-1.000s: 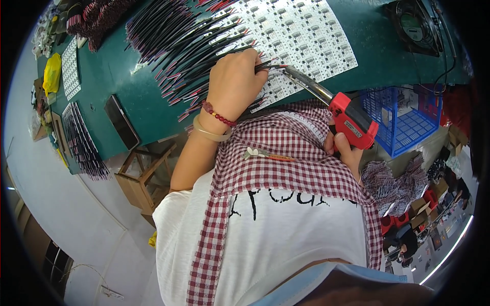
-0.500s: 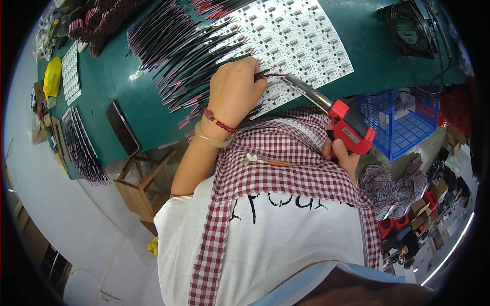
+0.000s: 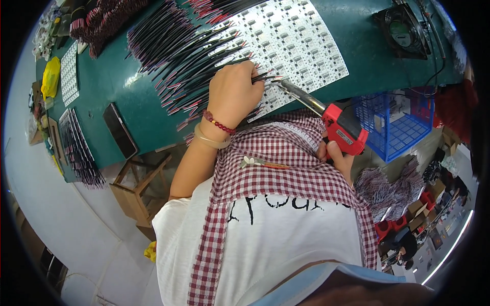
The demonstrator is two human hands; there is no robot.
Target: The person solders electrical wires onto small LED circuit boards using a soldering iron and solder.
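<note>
My left hand (image 3: 229,94) is closed, with thumb and fingers pinching a black-and-red wire (image 3: 263,77) over a white sheet of small circuit boards (image 3: 306,46). The wire's bare end points right, close to the metal tip of a soldering gun (image 3: 344,130); whether they touch I cannot tell. My right hand (image 3: 341,160) grips the gun's red handle from below, its fingers partly hidden behind the handle and the apron. Many black wires with red tips (image 3: 189,71) lie across the sheet's left part, beside and under my left hand.
A loose wire bundle (image 3: 158,30) lies at the far left on the green table (image 3: 112,66). There is a phone (image 3: 120,130) nearer the table's front edge, and a small black fan (image 3: 402,31) at the far right. A blue plastic crate (image 3: 395,127) stands beyond the table's right front.
The whole view has shifted slightly. The gun's tip sits a little lower and more to the left in the picture, still near the wire's end. Both hands keep their holds.
</note>
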